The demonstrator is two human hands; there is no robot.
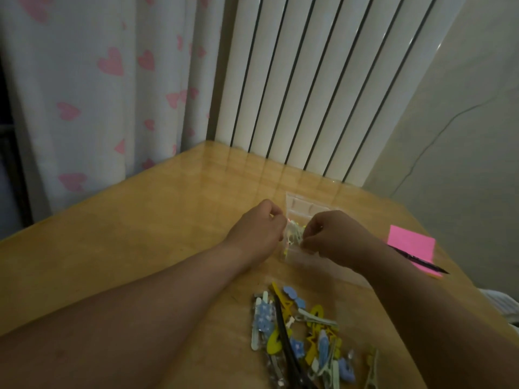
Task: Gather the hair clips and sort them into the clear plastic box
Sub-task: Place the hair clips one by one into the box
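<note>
clear plastic makes the box (304, 204) hard to read on the wooden table (168, 234), and that is the first risk — a clip aimed at one compartment could well land in the next, or catch on a divider and skip out over the low wall. both hands crowd the same small opening, so a knock from either wrist might shove the light box sideways or tip out what already lies in it. the loose clips (303, 332) lie in a tangled heap with a long black piece (286, 341) across them, and one lifted out could drag its neighbours along and scatter them. the left hand (254, 231) is curled at the box's left side; whether it grips the wall, a clip or nothing cannot be told in the dim, blurred view. the right hand (334, 237) is curled over the box's right part, its fingertips pinching at pale clips (293, 234) that sit inside the box, between the two hands. the heap lies nearer the person, between the forearms, well apart from both hands. a pink pad (411, 244) with a pen (421, 261) on it sits beyond the right wrist — near enough, by the look of it, to be brushed.
</note>
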